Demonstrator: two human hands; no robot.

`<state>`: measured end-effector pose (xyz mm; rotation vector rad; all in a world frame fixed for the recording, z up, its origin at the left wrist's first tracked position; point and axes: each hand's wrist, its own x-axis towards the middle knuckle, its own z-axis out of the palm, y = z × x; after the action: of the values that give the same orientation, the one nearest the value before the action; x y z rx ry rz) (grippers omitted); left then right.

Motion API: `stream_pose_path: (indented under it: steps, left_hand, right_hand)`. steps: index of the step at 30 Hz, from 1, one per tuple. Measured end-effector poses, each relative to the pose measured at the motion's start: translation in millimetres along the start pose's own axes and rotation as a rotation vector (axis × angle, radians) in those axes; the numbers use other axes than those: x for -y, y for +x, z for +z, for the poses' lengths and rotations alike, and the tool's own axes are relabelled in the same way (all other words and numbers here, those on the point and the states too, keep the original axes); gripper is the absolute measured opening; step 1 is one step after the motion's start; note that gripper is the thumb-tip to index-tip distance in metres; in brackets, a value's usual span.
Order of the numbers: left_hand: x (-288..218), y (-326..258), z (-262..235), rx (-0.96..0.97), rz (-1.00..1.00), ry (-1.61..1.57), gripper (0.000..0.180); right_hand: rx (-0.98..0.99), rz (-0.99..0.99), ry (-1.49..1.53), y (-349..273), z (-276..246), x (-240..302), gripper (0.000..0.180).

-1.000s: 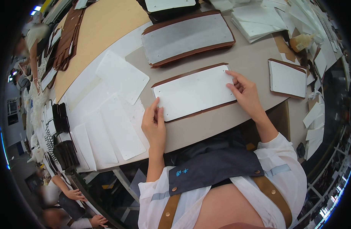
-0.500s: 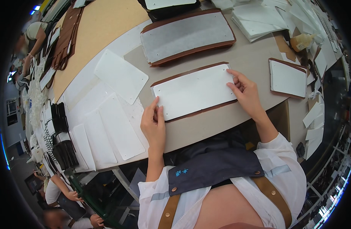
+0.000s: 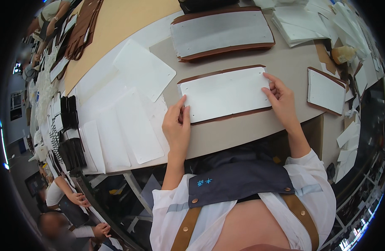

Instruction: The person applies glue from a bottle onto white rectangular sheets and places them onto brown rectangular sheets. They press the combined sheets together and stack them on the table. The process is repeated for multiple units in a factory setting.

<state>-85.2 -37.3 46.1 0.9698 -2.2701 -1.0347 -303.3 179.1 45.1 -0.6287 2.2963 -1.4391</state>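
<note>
A white rectangular template sheet (image 3: 226, 95) with small holes near its corners lies over a brown panel (image 3: 226, 115), whose long edges show above and below it. My left hand (image 3: 177, 125) grips the sheet's left end with thumb and fingertips. At the opposite end, the thumb and fingers of my right hand (image 3: 283, 102) close on the right edge. Whether the fingers also pinch the brown panel cannot be made out. Beyond the sheet lies a thick stack of brown panels (image 3: 223, 52) topped by a grey-white sheet (image 3: 221, 33).
Loose white sheets (image 3: 138, 129) spread over the left of the table. Right of my hand sits a smaller brown-edged white stack (image 3: 326, 91), with a plastic bottle (image 3: 343, 54) and white paper stacks (image 3: 299, 27) behind. Black bundles (image 3: 71, 129) lie far left; other people work beyond.
The whole view has shifted, so the table's things appear farther right and slightly higher. My hands keep the same places on the white sheet's two ends.
</note>
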Motion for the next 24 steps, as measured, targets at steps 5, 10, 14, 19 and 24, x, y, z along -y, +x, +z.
stream_pose_path:
  steps: [5, 10, 14, 19, 24]
  left_hand:
    - [-1.7, 0.4, -0.4, 0.001, -0.012, 0.015, 0.029]
    - [-0.1, 1.0, 0.2, 0.003, -0.003, 0.044, 0.028]
    - [-1.2, 1.8, -0.5, 0.014, -0.001, 0.053, 0.028]
    - [-2.5, 1.6, -2.5, 0.019, 0.008, 0.068, 0.028]
    - [-3.6, 2.4, -3.1, 0.027, 0.005, 0.072, 0.028]
  right_hand:
    - [-0.006, -0.009, -0.014, 0.2, 0.2, 2.1, 0.039]
    - [-0.01, -0.027, -0.014, 0.5, 0.3, 0.2, 0.039]
    - [-0.01, -0.03, -0.017, 0.7, 0.6, -0.8, 0.039]
    - [-0.015, -0.042, -0.043, 0.4, 0.9, -0.1, 0.04]
    - [-0.013, -0.028, -0.045, -0.2, 0.2, 3.8, 0.04]
